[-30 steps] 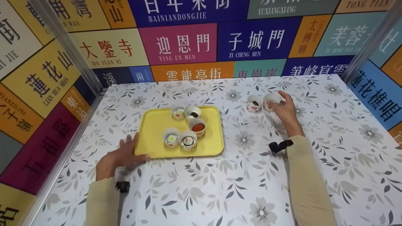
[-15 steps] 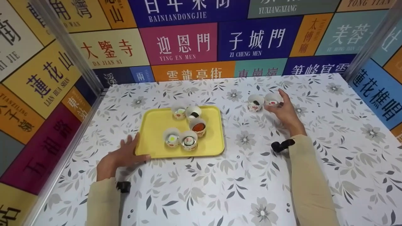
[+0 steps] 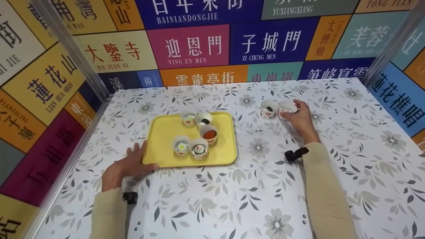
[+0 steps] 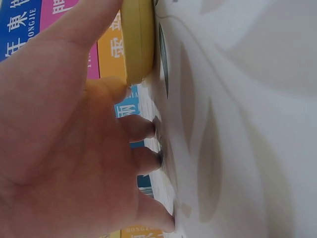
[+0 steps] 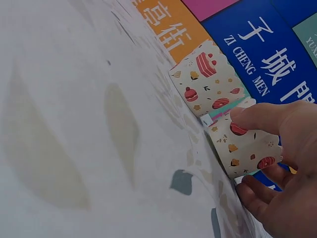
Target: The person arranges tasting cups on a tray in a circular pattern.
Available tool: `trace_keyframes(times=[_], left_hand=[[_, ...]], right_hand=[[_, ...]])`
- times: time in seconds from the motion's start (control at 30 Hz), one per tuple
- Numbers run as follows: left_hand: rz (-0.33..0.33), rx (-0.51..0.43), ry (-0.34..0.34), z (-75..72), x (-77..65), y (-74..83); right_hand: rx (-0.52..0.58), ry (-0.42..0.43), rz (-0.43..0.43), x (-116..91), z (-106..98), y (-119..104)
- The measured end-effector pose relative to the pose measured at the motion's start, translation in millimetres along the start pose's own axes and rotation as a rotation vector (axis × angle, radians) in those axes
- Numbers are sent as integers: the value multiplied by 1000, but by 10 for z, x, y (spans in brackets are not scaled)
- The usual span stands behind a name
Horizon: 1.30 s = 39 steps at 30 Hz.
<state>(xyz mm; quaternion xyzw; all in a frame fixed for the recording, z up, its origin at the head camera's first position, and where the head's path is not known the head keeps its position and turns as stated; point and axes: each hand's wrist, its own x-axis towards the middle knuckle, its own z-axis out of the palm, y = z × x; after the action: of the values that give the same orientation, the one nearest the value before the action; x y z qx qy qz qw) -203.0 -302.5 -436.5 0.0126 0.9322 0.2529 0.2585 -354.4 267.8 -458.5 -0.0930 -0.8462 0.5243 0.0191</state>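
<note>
My right hand (image 3: 303, 119) pinches a white paper baking cup (image 3: 286, 107) between thumb and fingers at the table's back right. In the right wrist view, my thumb lies across this cup's printed wall (image 5: 237, 153) and the other fingers are behind and below it. Right beside it stands a second paper cup (image 3: 268, 114) with a dark-topped piece inside. My left hand (image 3: 127, 162) lies spread around the near left corner of a yellow tray (image 3: 161, 132), its thumb along the front edge. In the left wrist view, the fingertips (image 4: 148, 161) reach down to the tablecloth.
Several paper cups with sushi-like pieces stand on the tray, among them one with an orange-red filling (image 3: 209, 134) and one with a yellow-green centre (image 3: 182, 147). A floral cloth (image 3: 212, 205) covers the table. Sign-printed walls (image 3: 189, 46) enclose its back and sides.
My right hand has shifted slightly down with its cup since half a second ago, and the pink-red centre seen inside it then is now hidden. The left hand and tray stay put.
</note>
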Motion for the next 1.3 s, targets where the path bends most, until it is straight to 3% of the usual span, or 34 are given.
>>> trace_keyframes(times=[0.33, 0.57, 0.77, 1.07, 1.3], left_hand=[[13, -9, 7, -9, 6, 8], [-18, 29, 8, -2, -18, 15], [-30, 6, 7, 15, -20, 35], [-13, -8, 6, -4, 6, 25], [-19, -2, 8, -5, -12, 17]], right_hand=[[24, 29, 31, -36, -47, -130], [64, 39, 16, -74, -19, -237], [67, 45, 34, -134, 13, -308], [0, 55, -41, -242, 74, -505], [-37, -12, -68, -327, 160, -563]])
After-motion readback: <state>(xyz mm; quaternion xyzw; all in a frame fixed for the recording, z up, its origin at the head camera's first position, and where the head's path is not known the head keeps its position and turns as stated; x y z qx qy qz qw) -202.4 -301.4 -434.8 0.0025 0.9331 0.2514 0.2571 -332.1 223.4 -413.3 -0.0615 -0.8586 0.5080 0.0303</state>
